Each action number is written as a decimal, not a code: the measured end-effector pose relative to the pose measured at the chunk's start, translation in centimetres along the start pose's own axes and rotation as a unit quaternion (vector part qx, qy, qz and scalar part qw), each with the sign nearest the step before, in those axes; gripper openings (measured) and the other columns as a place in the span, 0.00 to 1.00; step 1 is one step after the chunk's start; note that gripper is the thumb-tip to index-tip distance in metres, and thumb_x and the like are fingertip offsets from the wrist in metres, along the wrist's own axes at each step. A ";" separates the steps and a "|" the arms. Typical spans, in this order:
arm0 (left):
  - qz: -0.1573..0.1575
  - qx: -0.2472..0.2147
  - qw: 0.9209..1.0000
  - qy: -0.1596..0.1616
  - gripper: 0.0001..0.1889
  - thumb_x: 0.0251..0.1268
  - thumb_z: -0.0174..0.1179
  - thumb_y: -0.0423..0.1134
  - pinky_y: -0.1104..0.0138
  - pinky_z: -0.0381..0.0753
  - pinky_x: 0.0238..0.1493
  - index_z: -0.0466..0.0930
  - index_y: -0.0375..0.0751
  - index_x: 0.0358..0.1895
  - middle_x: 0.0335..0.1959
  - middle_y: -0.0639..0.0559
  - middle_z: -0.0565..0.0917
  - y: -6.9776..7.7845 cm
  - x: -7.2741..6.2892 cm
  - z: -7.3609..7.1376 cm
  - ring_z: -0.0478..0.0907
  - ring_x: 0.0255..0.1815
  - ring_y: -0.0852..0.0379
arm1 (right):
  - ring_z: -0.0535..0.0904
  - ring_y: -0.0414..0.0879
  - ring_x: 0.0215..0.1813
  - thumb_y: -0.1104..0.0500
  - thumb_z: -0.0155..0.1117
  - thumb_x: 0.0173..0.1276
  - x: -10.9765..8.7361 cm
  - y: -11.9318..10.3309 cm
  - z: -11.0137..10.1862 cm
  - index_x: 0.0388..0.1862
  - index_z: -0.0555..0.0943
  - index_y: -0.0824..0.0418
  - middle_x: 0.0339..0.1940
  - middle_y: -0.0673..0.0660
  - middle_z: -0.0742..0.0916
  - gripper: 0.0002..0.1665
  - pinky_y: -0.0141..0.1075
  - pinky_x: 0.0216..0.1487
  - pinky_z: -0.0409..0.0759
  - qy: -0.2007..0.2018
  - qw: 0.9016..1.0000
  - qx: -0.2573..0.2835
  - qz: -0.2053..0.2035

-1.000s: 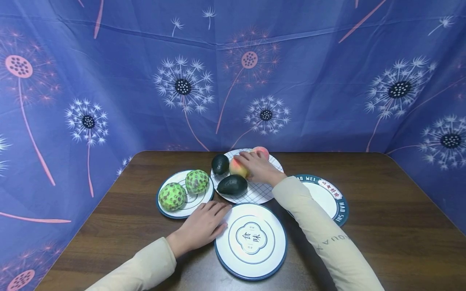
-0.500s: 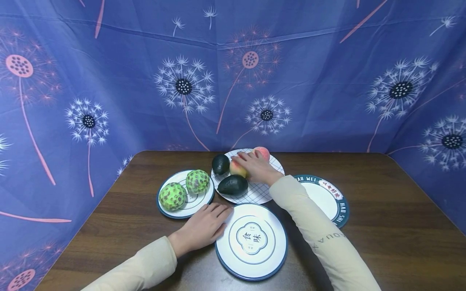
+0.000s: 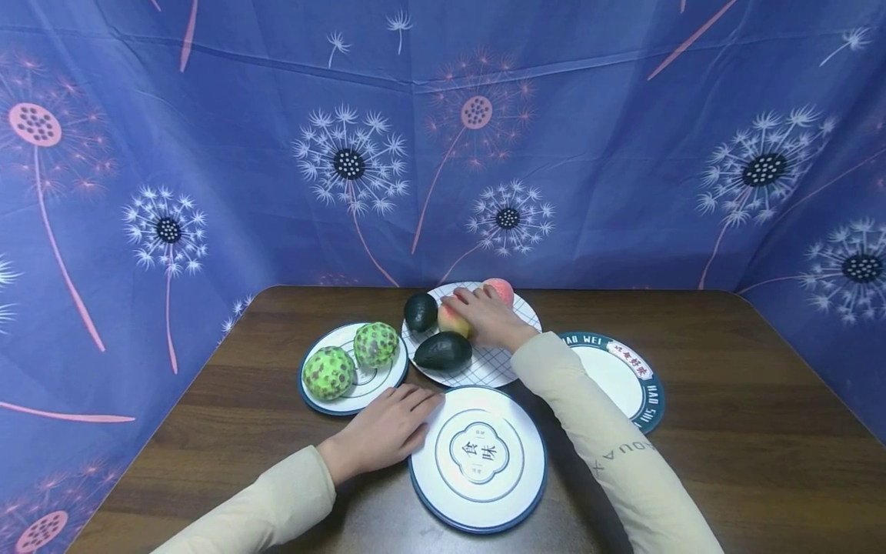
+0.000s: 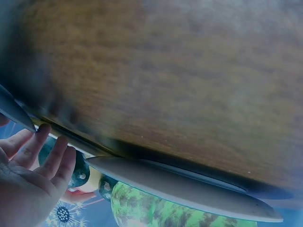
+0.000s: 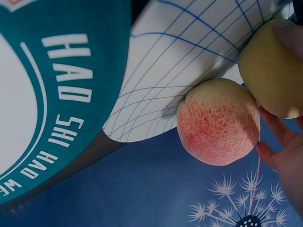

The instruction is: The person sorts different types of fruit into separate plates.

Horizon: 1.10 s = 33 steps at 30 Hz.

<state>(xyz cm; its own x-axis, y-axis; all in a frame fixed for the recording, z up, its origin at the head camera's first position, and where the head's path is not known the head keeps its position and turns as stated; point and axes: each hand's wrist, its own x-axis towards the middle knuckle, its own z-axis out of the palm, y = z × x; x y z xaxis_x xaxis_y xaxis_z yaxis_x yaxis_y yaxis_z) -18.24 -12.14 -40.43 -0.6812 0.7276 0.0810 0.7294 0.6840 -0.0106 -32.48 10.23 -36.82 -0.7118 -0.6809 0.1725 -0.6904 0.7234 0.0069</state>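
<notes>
My right hand [image 3: 490, 317] grips a yellow-red peach [image 3: 454, 318] on the white checked plate [image 3: 500, 368]. In the right wrist view the thumb and fingers lie around this peach [image 5: 267, 71], and a pinker peach [image 5: 220, 125] sits beside it. Two dark avocados, one at the back [image 3: 420, 312] and one in front [image 3: 443, 352], share the plate. My left hand [image 3: 384, 431] has relaxed fingers, with its tips at the left rim of the blue-rimmed white plate [image 3: 477, 504] nearest me. In the left wrist view that hand [image 4: 35, 184] holds nothing.
On the left, a smaller blue-rimmed plate [image 3: 379, 377] bears two green, dark-spotted round fruits [image 3: 328, 373]. A green-rimmed plate [image 3: 609, 381] lies on the right, partly under my right sleeve [image 3: 602, 431]. A blue dandelion-print cloth [image 3: 588, 192] hangs behind the wooden table [image 3: 747, 400].
The right forearm has shifted very slightly left, while the right hand keeps its place at the peach. The left hand and the plates stay where they were.
</notes>
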 end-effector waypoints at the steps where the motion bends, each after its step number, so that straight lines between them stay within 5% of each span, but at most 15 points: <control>1: 0.000 -0.002 1.000 -0.001 0.26 0.66 0.47 0.48 0.57 0.71 0.60 0.61 0.49 0.67 0.61 0.53 0.72 0.0 0.0 0.0 0.68 0.61 0.54 | 0.70 0.58 0.58 0.55 0.74 0.47 0.0 0.0 0.0 0.68 0.61 0.53 0.63 0.58 0.71 0.49 0.54 0.65 0.60 0.001 1.000 -0.001 0.001; 33: -0.005 -0.001 1.000 -0.004 0.25 0.67 0.46 0.49 0.57 0.70 0.60 0.61 0.49 0.66 0.60 0.53 0.73 -0.1 0.0 0.1 0.68 0.61 0.55 | 0.72 0.55 0.54 0.50 0.76 0.40 -1.1 0.0 -2.9 0.64 0.65 0.53 0.58 0.56 0.73 0.50 0.51 0.61 0.64 0.062 0.998 -0.008 -0.011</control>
<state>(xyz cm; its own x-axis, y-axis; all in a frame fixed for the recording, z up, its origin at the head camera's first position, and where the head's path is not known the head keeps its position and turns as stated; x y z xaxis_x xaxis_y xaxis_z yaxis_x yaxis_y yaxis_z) -18.28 -12.18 -40.56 -0.6894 0.7207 0.0735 0.7222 0.6916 -0.0073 -31.29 11.30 -34.16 -0.6741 -0.6785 0.2918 -0.7031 0.7106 0.0280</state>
